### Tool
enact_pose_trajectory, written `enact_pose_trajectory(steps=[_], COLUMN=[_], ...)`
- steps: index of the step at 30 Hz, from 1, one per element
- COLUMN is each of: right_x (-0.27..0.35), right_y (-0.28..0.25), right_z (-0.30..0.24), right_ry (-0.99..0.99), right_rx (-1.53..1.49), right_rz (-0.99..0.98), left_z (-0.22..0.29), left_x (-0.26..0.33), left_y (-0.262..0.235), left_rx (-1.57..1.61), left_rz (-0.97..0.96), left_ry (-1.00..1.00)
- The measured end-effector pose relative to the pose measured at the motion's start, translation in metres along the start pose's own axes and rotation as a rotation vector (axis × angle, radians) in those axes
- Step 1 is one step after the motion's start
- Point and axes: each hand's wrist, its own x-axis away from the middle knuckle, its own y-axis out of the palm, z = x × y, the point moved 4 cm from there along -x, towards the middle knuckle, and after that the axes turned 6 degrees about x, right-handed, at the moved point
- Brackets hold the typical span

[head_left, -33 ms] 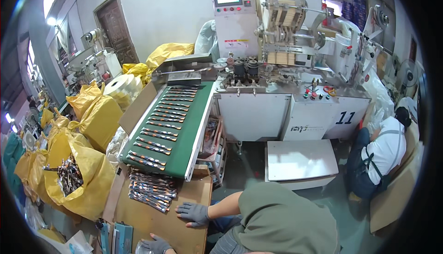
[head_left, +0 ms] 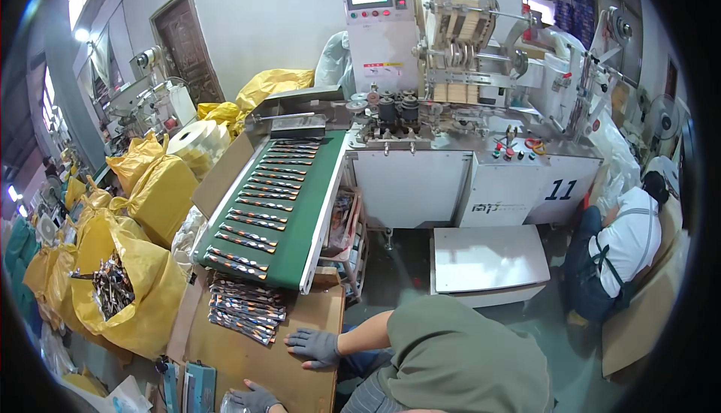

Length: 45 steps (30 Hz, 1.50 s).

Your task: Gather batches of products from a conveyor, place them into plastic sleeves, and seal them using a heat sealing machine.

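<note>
My right hand [head_left: 314, 347], in a grey fingerless glove, lies flat with fingers spread on a brown cardboard surface [head_left: 248, 358]. Just beyond its fingertips is a stack of slim packets [head_left: 244, 314], patterned dark, white and orange. Low in the view, my left hand [head_left: 257, 398] wears the same kind of glove, its fingers stretched out over some clear plastic [head_left: 234, 404] at the lower edge. I see no grip on the plastic, which is partly cut off. More slim packets [head_left: 248, 239] lie in spaced rows on a green conveyor belt [head_left: 294, 251] above the stack.
A blue device [head_left: 199, 387] stands left of my left hand. Yellow sacks [head_left: 158, 300] crowd the left, one filled with loose packets. The conveyor runs up to a white packaging machine [head_left: 409, 188]. Right of it are a white box [head_left: 492, 257] and a seated person [head_left: 627, 236].
</note>
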Motion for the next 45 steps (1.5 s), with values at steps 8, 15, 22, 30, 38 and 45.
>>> enact_pose_trajectory(steps=[8,15,22,30,38,45], right_x=[0.001,0.003,0.004,-0.003,-0.103,-0.205], right_y=[0.001,0.005,0.011,-0.020,-0.056,-0.026], right_z=[0.006,0.006,-0.003,-0.002,-0.031,0.122], right_ry=[0.019,0.037,0.020,0.015,-0.004,0.734], right_rx=[-0.005,-0.028,-0.045,0.023,-0.060,-0.138], right_rz=[0.021,0.086,0.083,0.050,0.267,-0.227], left_z=[0.016,0.019,-0.039,-0.008,-0.003,0.005], left_x=[-0.007,-0.010,0.007,0.003,-0.002,-0.004], left_y=[-0.011,-0.013,0.038,0.015,0.003,-0.009], left_rx=[0.058,0.019,-0.115,0.139,0.145,0.221], left_rz=[-0.167,-0.230,-0.296,-0.180,-0.160,-0.153], left_ry=[-0.108,-0.095,-0.143,-0.184,-0.169,-0.134])
